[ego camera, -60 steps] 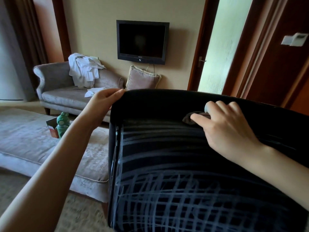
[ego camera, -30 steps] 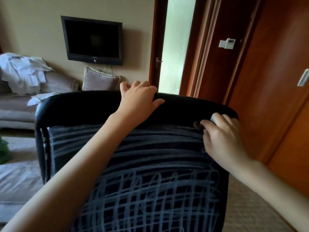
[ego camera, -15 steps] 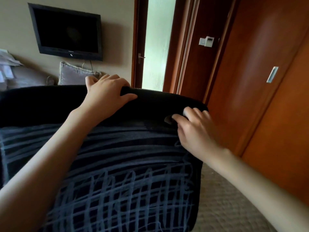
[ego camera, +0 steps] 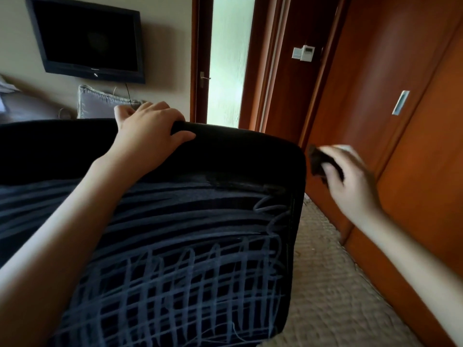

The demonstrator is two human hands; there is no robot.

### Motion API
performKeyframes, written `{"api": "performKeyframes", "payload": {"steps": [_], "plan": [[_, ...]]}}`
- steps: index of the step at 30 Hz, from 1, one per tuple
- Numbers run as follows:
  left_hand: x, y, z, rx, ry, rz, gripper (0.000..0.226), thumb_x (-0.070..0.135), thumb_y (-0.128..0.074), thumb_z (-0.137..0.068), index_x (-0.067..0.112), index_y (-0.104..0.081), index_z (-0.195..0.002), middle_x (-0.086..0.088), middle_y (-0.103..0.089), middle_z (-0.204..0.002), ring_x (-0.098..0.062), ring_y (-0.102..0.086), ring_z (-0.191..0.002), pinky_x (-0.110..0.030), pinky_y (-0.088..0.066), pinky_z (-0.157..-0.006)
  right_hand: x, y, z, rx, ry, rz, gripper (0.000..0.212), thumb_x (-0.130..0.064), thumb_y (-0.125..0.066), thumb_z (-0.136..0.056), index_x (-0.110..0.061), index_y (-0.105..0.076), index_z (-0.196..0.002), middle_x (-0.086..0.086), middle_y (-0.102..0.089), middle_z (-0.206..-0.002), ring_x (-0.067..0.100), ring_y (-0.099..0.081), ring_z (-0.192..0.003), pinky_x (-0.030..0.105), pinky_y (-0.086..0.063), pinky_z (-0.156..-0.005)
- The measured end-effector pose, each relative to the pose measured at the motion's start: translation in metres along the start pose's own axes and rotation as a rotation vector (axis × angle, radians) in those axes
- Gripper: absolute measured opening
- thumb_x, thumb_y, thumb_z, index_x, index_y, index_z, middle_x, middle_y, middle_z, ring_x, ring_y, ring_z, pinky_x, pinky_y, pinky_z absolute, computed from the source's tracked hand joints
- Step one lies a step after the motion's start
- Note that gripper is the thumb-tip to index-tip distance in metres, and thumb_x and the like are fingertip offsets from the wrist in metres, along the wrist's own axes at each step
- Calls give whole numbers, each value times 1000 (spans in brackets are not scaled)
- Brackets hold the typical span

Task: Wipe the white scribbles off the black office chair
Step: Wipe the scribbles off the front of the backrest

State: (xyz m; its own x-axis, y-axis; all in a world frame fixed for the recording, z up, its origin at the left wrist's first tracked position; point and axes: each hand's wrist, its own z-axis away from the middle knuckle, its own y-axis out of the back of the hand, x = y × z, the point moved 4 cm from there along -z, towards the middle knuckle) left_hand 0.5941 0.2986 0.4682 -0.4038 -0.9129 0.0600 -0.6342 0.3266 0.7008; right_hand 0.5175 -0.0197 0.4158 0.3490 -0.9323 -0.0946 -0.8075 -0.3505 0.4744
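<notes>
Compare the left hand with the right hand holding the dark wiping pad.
The left hand grips the top edge of the black office chair; the right hand hangs off the chair, beside its right side. The left hand holds no tool; the right hand pinches the dark wiping pad. Both are bare.

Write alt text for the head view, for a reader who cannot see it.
A person's left hand grips the top edge of a black chair covered in white scribbles, while the right hand, blurred and off the chair's right side, holds a small dark pad. A wall TV and wooden doors are behind.
</notes>
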Motion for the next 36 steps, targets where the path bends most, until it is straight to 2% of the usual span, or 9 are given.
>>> {"api": "performKeyframes", "payload": {"steps": [5, 8, 11, 15, 17, 20, 25, 31, 36], "plan": [[-2, -2, 1, 18, 9, -13, 39, 50, -49, -90, 22, -63, -113, -4, -58, -117, -25, -46, -119, -44, -20, -97, -5, -34, 18, 29, 54, -17, 25, -1, -46, -87, 3, -65, -103, 19, -60, -104, 28, -56, -99, 25, -41, -90], [-3, -2, 3, 17, 9, -14, 39, 50, -49, -90, 21, -63, -113, -4, -58, -116, -26, -46, -119, -44, -20, -97, 2, -43, 64, 20, -5, -79, 21, -7, -47, -90, -1, -62, -103, 17, -61, -103, 24, -57, -99, 18, -41, -92], [-4, 1, 7, 32, 19, -23, 37, 47, -48, -91, 20, -63, -113, -4, -58, -117, -26, -47, -117, -45, -20, -97, 4, -45, 92, -89, -5, -129, 18, -12, -47, -92, -10, -56, -107, 13, -62, -102, 24, -60, -97, 13, -40, -94], [13, 0, 20, 108, -32, -28, 27, 30, -51, -93, 19, -61, -116, -4, -57, -123, -28, -47, -117, -49, -19, -100, -9, -23, 52, 6, 21, -90, 28, -6, -45, -90, -1, -66, -108, 15, -61, -104, 24, -59, -96, 16, -42, -91], [33, -8, 29, 121, -117, -51, 34, 23, -57, -89, 17, -58, -123, -5, -55, -127, -28, -47, -119, -55, -21, -101, -26, -18, 23, 73, 67, -79, 26, -2, -49, -90, 3, -66, -108, 17, -61, -103, 24, -58, -97, 21, -44, -91], [53, -23, 36, 87, -161, -74, 47, 26, -63, -85, 12, -54, -129, -5, -52, -132, -28, -44, -123, -58, -20, -102, -47, -36, 15, 6, 167, -31, 25, 5, -56, -87, 2, -68, -108, 16, -63, -101, 29, -58, -93, 35, -48, -84], [48, -26, 37, 122, -162, -58, 45, 28, -57, -89, 13, -53, -130, -4, -51, -134, -26, -45, -124, -57, -20, -103, -44, -44, 56, 15, 171, 5, 22, 2, -58, -87, 4, -69, -106, 15, -64, -99, 25, -58, -94, 29, -49, -87], [39, -21, 34, 116, -120, -35, 39, 27, -56, -91, 20, -55, -128, -12, -50, -136, -32, -41, -128, -59, -17, -104, -42, -39, 52, -32, 267, 41, 21, 0, -54, -90, 2, -70, -104, 14, -64, -97, 29, -58, -88, 46, -49, -74], [38, -17, 26, 130, -76, -37, 32, 27, -51, -93, 20, -58, -124, -9, -56, -127, -32, -43, -123, -54, -21, -100, -55, -46, 0, 34, 330, 106, 24, 13, -59, -82, 3, -71, -100, 16, -66, -96, 34, -58, -84, 40, -47, -74]]}}
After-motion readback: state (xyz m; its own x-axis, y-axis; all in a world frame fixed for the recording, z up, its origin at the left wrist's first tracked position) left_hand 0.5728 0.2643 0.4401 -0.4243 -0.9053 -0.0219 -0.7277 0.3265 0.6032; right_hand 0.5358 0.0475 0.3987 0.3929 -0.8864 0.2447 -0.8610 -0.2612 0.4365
